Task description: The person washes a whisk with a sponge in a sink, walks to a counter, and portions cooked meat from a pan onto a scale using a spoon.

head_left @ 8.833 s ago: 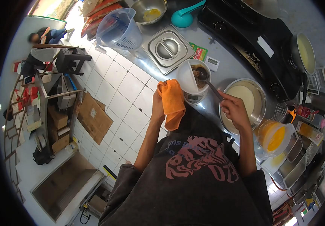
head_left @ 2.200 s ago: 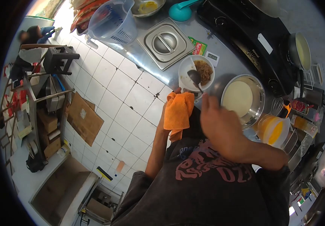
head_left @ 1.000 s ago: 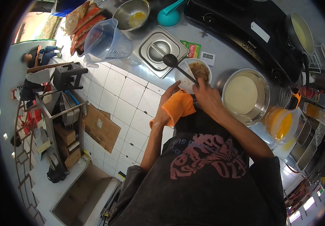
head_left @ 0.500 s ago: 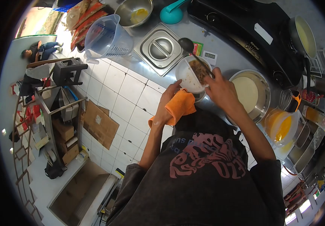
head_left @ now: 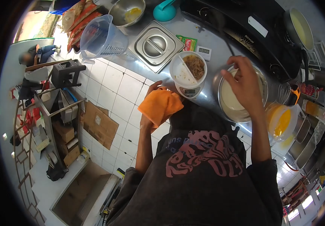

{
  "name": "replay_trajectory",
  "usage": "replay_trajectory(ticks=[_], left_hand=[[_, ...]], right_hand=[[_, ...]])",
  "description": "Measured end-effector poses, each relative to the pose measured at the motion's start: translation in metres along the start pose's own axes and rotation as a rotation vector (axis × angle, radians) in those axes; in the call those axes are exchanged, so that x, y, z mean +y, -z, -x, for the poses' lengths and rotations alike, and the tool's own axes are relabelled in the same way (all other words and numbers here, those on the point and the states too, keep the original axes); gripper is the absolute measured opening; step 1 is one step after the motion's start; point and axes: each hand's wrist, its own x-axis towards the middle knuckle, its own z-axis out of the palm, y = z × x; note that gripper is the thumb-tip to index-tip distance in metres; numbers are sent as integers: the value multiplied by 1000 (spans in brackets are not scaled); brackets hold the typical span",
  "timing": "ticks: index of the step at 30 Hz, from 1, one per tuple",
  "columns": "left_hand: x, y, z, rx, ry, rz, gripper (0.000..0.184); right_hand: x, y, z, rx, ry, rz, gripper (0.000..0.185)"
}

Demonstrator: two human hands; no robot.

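Observation:
An orange cloth [head_left: 162, 107] drapes over my left hand [head_left: 154, 87], which is closed on it, with most of the fingers hidden. Just right of that hand, a white divided bowl [head_left: 178, 69] rests on a small digital scale [head_left: 189, 92]. Brown shredded food [head_left: 195, 67] fills one side of the bowl; the other side holds only crumbs. Above the steel pot [head_left: 241, 118] of pale batter [head_left: 232, 96] is my right hand [head_left: 244, 81]. Its curled fingers grip the handle end of a black ladle [head_left: 227, 42], blurred against the dark stove.
A lidded steel container [head_left: 157, 46], a measuring jug [head_left: 103, 39], a green packet [head_left: 187, 43] and a timer [head_left: 204, 52] lie beyond the bowl. The black stove [head_left: 241, 35] runs along the far side. A tub of yellow liquid [head_left: 281, 120] sits at right.
My left hand has let go of the bowl and drawn back with the cloth. My right hand has lifted the ladle out of the bowl and moved right, over the pot.

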Motion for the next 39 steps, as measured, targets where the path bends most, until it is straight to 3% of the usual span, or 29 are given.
replay_trajectory(ticks=[4,7,10,11,12,13,15,25,26,28,31,33,34,35,36,38,39], left_hand=[[-2,6,2,44,63,42,79],[14,3,8,64,-253,-414,59],[10,7,-2,23,-374,-770,27],[27,8,0,-3,-556,-851,37],[17,5,6,86,-161,-239,50],[21,9,6,50,-50,-78,60],[19,10,8,35,-106,-191,58],[-12,34,11,-101,-39,-121,57],[-22,35,7,-131,-29,-89,57],[-48,40,-5,-196,10,-2,57],[-60,38,-19,-256,56,160,57],[-27,26,-16,-237,78,275,56],[-6,19,-11,-216,84,341,55],[-8,18,-12,-162,113,355,55],[-14,18,-14,-111,142,365,54],[-35,27,-23,-120,19,232,54],[-38,29,-26,-121,-45,166,54]], right_hand=[[-8,29,0,155,-129,-390,26],[-21,54,-5,276,-222,-614,30],[-26,89,-40,417,-180,-659,29],[-22,99,-53,423,-157,-683,29],[-20,108,-66,422,-140,-711,28],[-21,115,-80,419,-119,-717,28],[-15,124,-107,373,-114,-691,29],[33,110,-196,210,-247,-492,38],[39,111,-198,183,-237,-484,47],[29,104,-182,302,-256,-443,52],[43,86,-147,720,-67,203,54],[20,57,-92,829,171,132,50],[6,35,-62,616,-66,-318,51],[-6,9,-34,522,26,-424,53],[1,-29,-7,289,-116,-777,50],[10,-80,34,-68,-460,-812,65],[1,-93,46,-70,-585,-858,67]])
